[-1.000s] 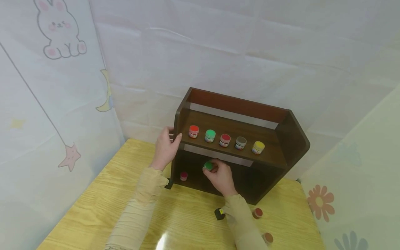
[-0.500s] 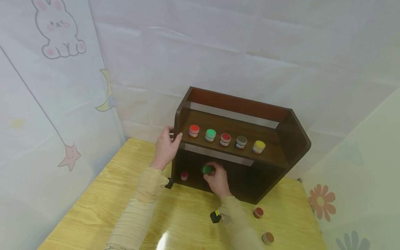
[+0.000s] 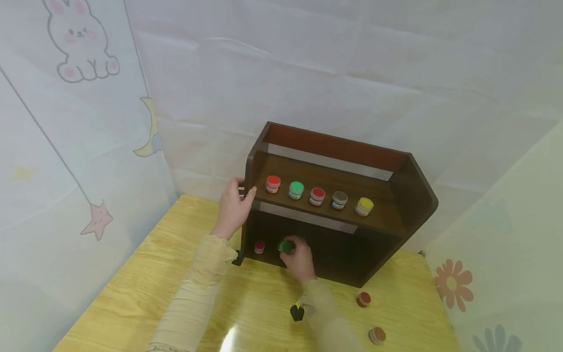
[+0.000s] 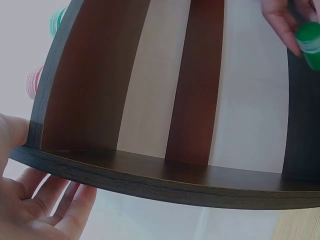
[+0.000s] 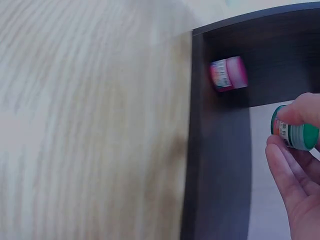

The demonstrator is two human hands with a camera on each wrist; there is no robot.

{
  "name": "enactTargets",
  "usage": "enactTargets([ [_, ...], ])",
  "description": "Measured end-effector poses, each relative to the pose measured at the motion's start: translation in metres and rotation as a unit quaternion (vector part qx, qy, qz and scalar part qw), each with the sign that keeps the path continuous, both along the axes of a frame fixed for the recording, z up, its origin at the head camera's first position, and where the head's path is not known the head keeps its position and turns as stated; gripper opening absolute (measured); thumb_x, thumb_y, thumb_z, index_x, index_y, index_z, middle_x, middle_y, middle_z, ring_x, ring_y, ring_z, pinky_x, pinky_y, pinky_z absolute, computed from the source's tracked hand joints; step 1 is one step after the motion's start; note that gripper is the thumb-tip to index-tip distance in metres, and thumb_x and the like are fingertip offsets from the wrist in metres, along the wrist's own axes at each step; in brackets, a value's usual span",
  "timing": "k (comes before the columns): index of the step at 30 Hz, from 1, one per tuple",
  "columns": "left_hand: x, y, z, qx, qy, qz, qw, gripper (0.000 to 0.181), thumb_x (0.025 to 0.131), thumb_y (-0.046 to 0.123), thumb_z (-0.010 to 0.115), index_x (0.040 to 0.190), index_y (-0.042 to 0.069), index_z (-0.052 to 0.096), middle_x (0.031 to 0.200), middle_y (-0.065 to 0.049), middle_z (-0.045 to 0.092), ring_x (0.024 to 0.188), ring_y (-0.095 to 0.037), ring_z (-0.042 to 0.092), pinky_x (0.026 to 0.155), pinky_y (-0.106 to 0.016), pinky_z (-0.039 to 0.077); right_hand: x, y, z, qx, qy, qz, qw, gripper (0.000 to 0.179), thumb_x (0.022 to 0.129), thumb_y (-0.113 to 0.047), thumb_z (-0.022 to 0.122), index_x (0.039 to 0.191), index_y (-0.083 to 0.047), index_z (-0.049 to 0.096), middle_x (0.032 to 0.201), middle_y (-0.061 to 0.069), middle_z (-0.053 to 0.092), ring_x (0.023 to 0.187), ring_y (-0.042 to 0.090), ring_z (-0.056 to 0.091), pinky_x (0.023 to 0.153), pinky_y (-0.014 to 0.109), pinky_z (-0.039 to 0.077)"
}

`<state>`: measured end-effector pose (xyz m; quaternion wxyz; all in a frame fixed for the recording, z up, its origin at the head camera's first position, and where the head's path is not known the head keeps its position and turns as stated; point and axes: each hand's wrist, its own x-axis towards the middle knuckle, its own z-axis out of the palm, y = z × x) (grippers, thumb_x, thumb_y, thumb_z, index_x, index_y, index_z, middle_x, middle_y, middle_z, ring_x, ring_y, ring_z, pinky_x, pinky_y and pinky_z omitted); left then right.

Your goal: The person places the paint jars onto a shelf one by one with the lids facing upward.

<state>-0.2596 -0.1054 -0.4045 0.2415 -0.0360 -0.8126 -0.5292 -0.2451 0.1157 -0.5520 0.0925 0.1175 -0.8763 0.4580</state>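
Observation:
My right hand (image 3: 301, 260) pinches a small green paint jar (image 3: 286, 246) between thumb and fingers, inside the lower level of a dark brown wooden shelf (image 3: 325, 171). The right wrist view shows the jar's label and green lid clear of the fingers. A magenta paint jar (image 5: 229, 73) stands to the left on the same level. My left hand (image 3: 233, 208) grips the shelf's left side panel, thumb on the front edge and fingers around the outside. Along the upper level runs a row of jars: orange-red (image 3: 273, 185), light green (image 3: 296, 190), dark red (image 3: 316, 196), grey (image 3: 339, 200) and yellow (image 3: 364, 207).
A red-lidded jar (image 3: 363, 299) and a brown-lidded jar (image 3: 377, 335) sit on the yellow wood-grain table (image 3: 132, 288) at the front right of the shelf. White printed cloth (image 3: 211, 98) hangs close behind the shelf and along both sides.
My right hand has lowered the green jar and shifted it slightly left, closer to the lower level's floor and the magenta jar. The left hand keeps its grip on the side panel.

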Motion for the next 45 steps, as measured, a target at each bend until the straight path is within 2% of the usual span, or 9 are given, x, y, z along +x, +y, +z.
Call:
enactTargets([
  [4,0.0,0.001,0.002,-0.004,0.002,0.001,1.0,0.036,0.101,0.023,0.064,0.125,-0.002,0.056,0.117,-0.017,0.063,0.104,-0.032,0.064,0.088,-0.044,0.056,-0.001,-0.002,-0.01,0.018,0.006,-0.005,0.9998,0.036,0.08,0.0,0.079,0.113,-0.001,0.067,0.097,0.012,0.064,0.073,0.016,0.064,0.062,0.032,0.056],
  [9,0.0,0.001,0.002,0.001,0.002,-0.005,1.0,0.036,0.101,0.022,0.063,0.126,-0.003,0.055,0.118,-0.018,0.062,0.105,-0.032,0.064,0.089,-0.044,0.055,-0.001,-0.002,-0.021,0.031,-0.008,-0.005,0.9995,0.033,0.079,-0.003,0.08,0.11,0.0,0.067,0.087,0.009,0.066,0.069,0.015,0.063,0.062,0.033,0.055],
  [17,0.0,-0.001,0.0,0.001,0.001,-0.005,1.0,0.036,0.101,0.022,0.063,0.125,-0.003,0.055,0.118,-0.018,0.061,0.105,-0.032,0.063,0.089,-0.045,0.055,-0.002,-0.005,-0.039,0.021,-0.014,-0.027,0.9993,0.033,0.078,0.0,0.081,0.107,-0.001,0.067,0.089,0.009,0.067,0.07,0.015,0.064,0.063,0.035,0.055],
  [28,0.0,-0.001,0.0,-0.001,-0.006,-0.005,1.0,0.037,0.101,0.023,0.063,0.126,-0.003,0.055,0.118,-0.018,0.061,0.105,-0.032,0.064,0.089,-0.045,0.055,0.002,-0.016,-0.041,0.002,-0.035,-0.07,0.9969,0.035,0.076,0.008,0.079,0.108,0.001,0.066,0.094,0.014,0.067,0.069,0.015,0.06,0.064,0.036,0.054],
  [40,0.001,-0.001,0.001,-0.001,-0.003,-0.007,1.0,0.037,0.101,0.022,0.063,0.127,-0.003,0.055,0.119,-0.017,0.06,0.106,-0.032,0.062,0.089,-0.044,0.055,-0.002,-0.018,-0.039,0.021,-0.057,-0.057,0.9965,0.033,0.083,0.005,0.078,0.114,0.002,0.066,0.102,0.02,0.068,0.084,0.028,0.07,0.074,0.044,0.059],
  [45,0.001,-0.001,0.001,0.002,-0.002,-0.006,1.0,0.036,0.101,0.023,0.063,0.126,-0.003,0.055,0.118,-0.017,0.06,0.105,-0.031,0.063,0.089,-0.043,0.055,-0.004,-0.017,-0.035,0.04,-0.046,-0.045,0.9971,0.036,0.083,0.003,0.08,0.117,0.003,0.067,0.107,0.021,0.069,0.09,0.033,0.07,0.077,0.046,0.059],
])
